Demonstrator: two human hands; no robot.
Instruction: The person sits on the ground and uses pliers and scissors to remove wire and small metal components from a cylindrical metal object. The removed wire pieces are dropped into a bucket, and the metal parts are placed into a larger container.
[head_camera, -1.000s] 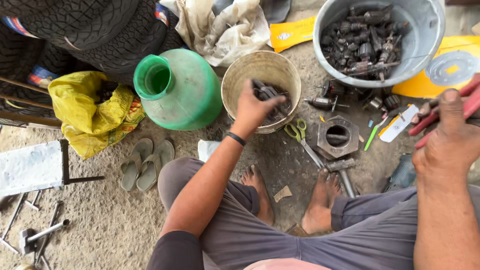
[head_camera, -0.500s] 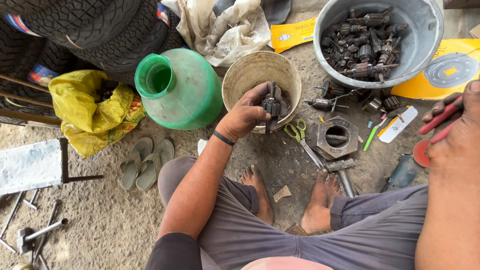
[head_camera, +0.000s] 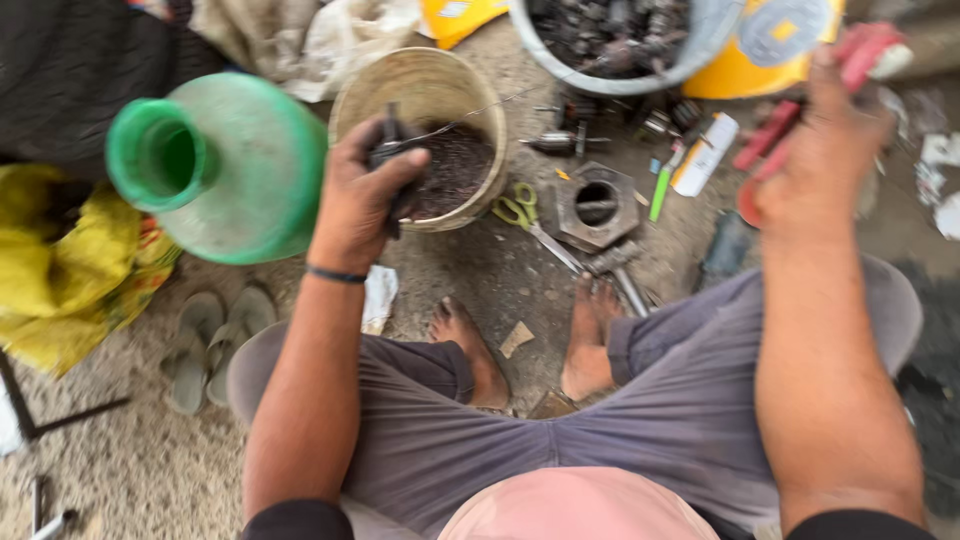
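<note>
My left hand grips a dark, greasy metal part just over the near rim of a tan bucket that holds dark liquid. My right hand is closed on red-handled pliers at the right, above my right knee. A green plastic jug stands to the left of the left hand. The view is blurred.
A grey tub full of dark metal parts sits at the top. On the ground lie green-handled scissors, a large hex nut, small tools, a yellow bag, sandals and my bare feet.
My left hand lifted the dark part out of the bucket and drew it toward me. The right hand with the pliers moved left into view. The camera moved closer.
</note>
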